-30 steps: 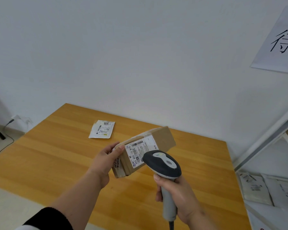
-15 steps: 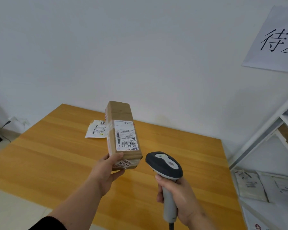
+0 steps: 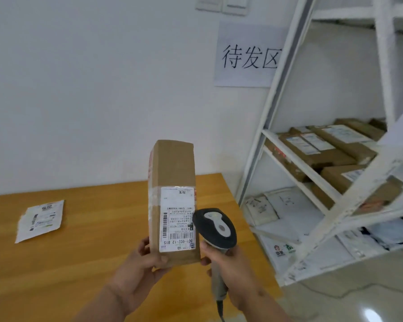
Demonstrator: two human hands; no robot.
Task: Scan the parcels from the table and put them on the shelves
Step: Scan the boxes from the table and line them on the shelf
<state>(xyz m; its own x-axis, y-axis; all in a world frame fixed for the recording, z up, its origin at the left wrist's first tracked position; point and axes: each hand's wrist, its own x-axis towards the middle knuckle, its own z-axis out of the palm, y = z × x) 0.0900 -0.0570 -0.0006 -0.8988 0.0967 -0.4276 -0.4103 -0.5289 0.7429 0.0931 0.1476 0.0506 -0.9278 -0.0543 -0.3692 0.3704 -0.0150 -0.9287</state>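
My left hand (image 3: 137,273) grips the bottom end of a long brown cardboard parcel (image 3: 172,173), which stands upright above the wooden table (image 3: 79,263). Its white shipping label (image 3: 176,219) faces me, upside down. My right hand (image 3: 230,270) holds the handle of a grey barcode scanner (image 3: 215,228), whose head sits right beside the label's lower right corner. A flat white mailer parcel (image 3: 41,219) lies on the table at the left.
A white metal shelf rack (image 3: 335,196) stands to the right of the table. Its middle shelf carries several brown boxes (image 3: 319,147); the lower shelf carries white mailer bags (image 3: 279,210). A paper sign with characters (image 3: 249,56) hangs on the wall.
The view has swung right, bringing the shelf rack into sight. The parcel went from lying tilted to standing upright, and the scanner head came up close against its label.
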